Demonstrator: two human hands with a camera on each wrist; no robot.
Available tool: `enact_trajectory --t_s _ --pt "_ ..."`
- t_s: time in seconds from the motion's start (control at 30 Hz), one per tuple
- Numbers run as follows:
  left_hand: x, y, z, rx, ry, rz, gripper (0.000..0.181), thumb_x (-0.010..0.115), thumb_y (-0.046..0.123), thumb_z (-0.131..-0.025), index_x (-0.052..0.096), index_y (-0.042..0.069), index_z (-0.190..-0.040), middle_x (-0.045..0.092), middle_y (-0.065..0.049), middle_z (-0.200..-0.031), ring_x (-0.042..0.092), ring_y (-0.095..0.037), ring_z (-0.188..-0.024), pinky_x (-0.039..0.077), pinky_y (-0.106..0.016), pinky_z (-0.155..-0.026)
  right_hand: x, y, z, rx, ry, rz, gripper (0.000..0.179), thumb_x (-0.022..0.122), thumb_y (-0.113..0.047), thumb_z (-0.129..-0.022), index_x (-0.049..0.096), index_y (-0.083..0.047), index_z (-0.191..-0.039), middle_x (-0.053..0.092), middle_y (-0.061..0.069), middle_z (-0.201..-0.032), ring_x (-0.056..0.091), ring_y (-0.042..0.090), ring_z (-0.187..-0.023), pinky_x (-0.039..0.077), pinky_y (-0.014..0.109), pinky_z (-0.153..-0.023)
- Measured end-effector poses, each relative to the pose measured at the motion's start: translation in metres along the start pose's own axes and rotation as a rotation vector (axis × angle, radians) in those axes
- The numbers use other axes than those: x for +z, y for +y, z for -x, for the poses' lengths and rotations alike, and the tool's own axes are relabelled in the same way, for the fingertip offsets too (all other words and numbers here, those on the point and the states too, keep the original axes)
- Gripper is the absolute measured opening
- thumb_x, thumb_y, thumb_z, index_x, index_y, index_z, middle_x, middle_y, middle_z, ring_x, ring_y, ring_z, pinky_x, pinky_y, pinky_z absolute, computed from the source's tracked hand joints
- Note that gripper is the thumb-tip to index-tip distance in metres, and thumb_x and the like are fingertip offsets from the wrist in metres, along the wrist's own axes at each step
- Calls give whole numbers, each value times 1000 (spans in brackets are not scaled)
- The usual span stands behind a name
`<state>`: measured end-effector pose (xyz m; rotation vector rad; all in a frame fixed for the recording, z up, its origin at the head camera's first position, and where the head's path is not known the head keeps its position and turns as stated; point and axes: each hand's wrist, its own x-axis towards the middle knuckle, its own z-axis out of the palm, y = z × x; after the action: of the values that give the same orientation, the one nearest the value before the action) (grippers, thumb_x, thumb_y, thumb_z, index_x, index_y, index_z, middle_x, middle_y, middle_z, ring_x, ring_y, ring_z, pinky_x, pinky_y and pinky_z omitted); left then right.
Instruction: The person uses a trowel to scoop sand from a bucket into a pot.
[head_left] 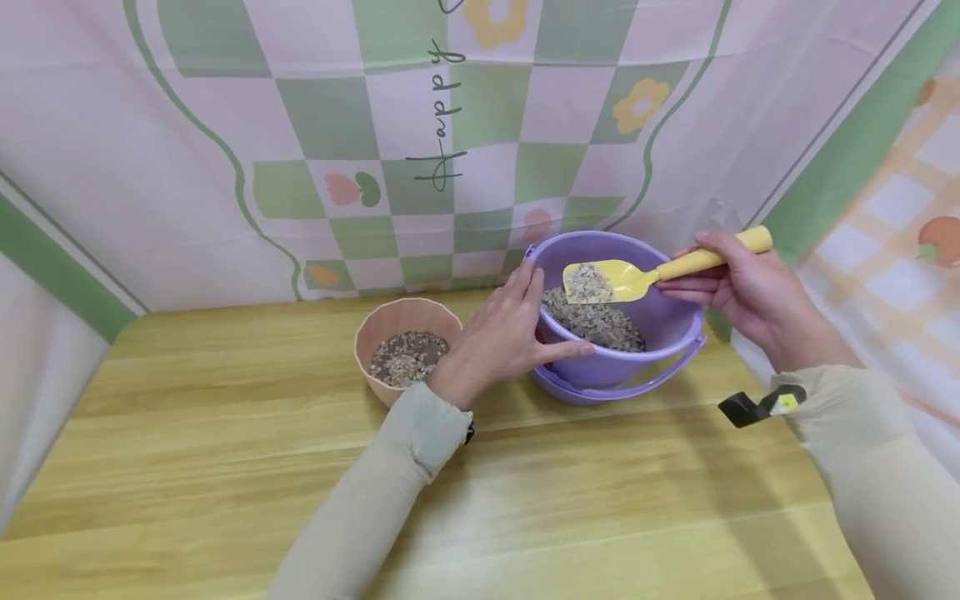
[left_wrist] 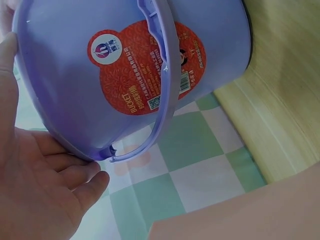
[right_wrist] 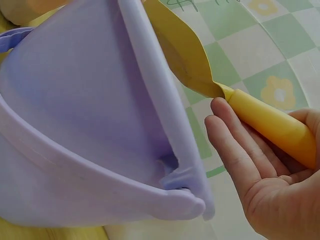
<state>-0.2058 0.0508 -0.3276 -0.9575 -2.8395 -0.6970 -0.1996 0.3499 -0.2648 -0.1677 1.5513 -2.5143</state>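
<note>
My right hand grips the handle of a yellow scoop, thumb on top, with some fingers stretched out below it. Pale gravel-like grains lie in the scoop's blade, held over the mouth of a purple bucket. More mixed grains lie inside the bucket. My left hand rests on the bucket's left rim, its thumb stretched along the front and its fingers at the far side. In the left wrist view a red label shows on the bucket's wall, behind its hanging handle.
A peach-coloured ribbed bowl with similar grains stands left of the bucket, close to my left wrist. Both stand on a wooden table near its back edge. A checkered cloth hangs behind.
</note>
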Motion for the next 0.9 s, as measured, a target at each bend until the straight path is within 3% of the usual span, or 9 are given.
enact_trajectory --t_s 0.2,0.47,0.73,0.9 --pt "-2 -2 2 9 -6 -6 119 50 84 -80 14 1 -159 3 -15 -167 18 -29 -150 23 -39 -119 1 -3 1 -8 -26 -19 34 44 -6 -106 70 15 -97 68 34 -94 70 46 -89 56 51 -79" --pt "-7 -5 5 40 -11 10 111 51 78 -85 18 0 -158 9 -16 -166 24 -29 -148 27 -38 -118 2 -6 3 -9 -30 -24 34 46 -8 -106 69 16 -97 68 34 -95 69 46 -90 56 51 -79" --pt "-17 -11 14 2 -51 -12 108 51 75 -87 15 3 -159 16 -17 -164 27 -33 -147 28 -42 -117 12 -8 -1 5 -37 -31 35 46 -8 -106 68 16 -97 68 35 -95 69 47 -92 56 51 -80" --pt "-23 -18 22 -11 -36 -24 104 54 73 -88 21 4 -158 19 -17 -164 29 -33 -146 31 -46 -116 23 -7 -5 30 -42 -44 34 47 -9 -106 69 16 -97 67 35 -97 68 47 -94 55 52 -82"
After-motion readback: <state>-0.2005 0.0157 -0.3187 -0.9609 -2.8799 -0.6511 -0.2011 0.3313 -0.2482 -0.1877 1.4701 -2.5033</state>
